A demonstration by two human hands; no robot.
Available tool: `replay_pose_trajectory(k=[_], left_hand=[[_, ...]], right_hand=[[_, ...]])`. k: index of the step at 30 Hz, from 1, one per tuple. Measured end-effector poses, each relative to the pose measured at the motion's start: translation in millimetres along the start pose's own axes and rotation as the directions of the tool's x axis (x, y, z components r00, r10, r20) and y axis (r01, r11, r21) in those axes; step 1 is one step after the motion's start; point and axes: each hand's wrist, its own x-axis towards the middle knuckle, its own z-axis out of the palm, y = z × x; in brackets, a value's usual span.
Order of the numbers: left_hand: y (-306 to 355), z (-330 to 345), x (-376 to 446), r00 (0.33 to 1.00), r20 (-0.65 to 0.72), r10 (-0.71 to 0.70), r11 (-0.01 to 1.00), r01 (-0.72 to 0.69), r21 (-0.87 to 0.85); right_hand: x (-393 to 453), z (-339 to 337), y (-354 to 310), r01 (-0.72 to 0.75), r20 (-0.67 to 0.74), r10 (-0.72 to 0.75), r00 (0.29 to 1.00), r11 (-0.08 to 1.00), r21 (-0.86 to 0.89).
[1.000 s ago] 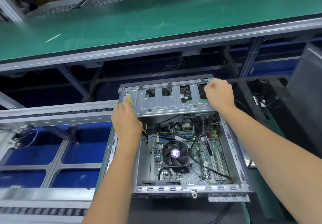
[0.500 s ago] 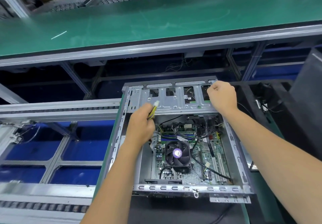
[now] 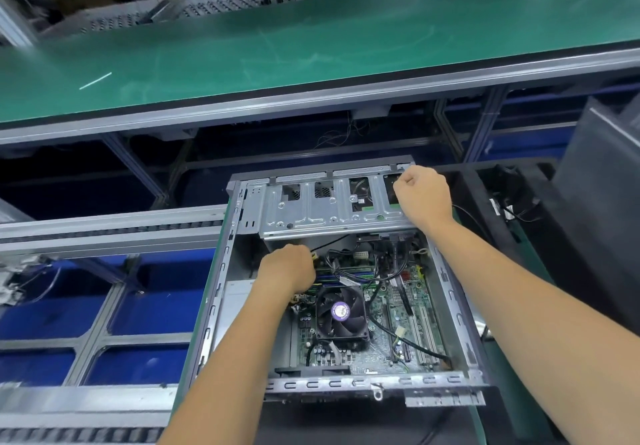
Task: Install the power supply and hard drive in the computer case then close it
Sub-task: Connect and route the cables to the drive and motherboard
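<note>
An open grey computer case (image 3: 214, 292) lies on its side in front of me, its motherboard (image 3: 405, 313) and black CPU fan (image 3: 341, 315) exposed. A silver drive cage (image 3: 311, 209) spans the case's far end. My right hand (image 3: 422, 195) grips the cage's far right corner with curled fingers. My left hand (image 3: 287, 271) is down inside the case just below the cage, fingers curled round a yellow-tipped power cable connector (image 3: 314, 256). A pale power supply (image 3: 239, 302) shows at the case's left wall, partly hidden by my left forearm.
A green conveyor belt (image 3: 311, 39) runs across the far side, with an aluminium frame (image 3: 104, 233) and blue bins (image 3: 145, 306) to the left. A dark panel (image 3: 602, 174) leans at the right. Black cables (image 3: 398, 337) cross the motherboard.
My left hand has come down from the cage's left end into the case, carrying the yellow-tipped connector toward the motherboard. My right hand stays on the cage's right corner.
</note>
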Motion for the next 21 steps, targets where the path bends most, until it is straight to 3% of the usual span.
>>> replay_pose_trajectory(k=[3,6,13,17,21], left_hand=[[4.0,-2.2,11.4,0.998,0.028,-0.048,0.996,0.046,0.070],[3.7,-6.2,21.1,0.998,0.064,0.010,0.994,-0.017,0.107],[14.1,-6.8,32.5,0.952,0.166,0.258,0.959,-0.230,-0.168],[18.4,-10.2,41.3,0.928,0.233,0.291,0.954,-0.264,-0.141],[24.2,-9.0,45.8,0.935,0.259,0.241,0.960,-0.190,-0.205]], right_hand=[[1.0,0.7,0.6,-0.003,-0.002,0.003,1.000,1.000,0.006],[2.0,0.8,1.5,-0.002,-0.005,0.002,1.000,1.000,0.014],[1.0,3.0,0.1,0.010,-0.006,-0.010,1.000,1.000,-0.015],[1.0,3.4,0.2,0.027,-0.006,-0.028,1.000,0.999,-0.031],[0.3,4.1,-0.1,0.032,-0.010,-0.033,0.999,0.999,-0.038]])
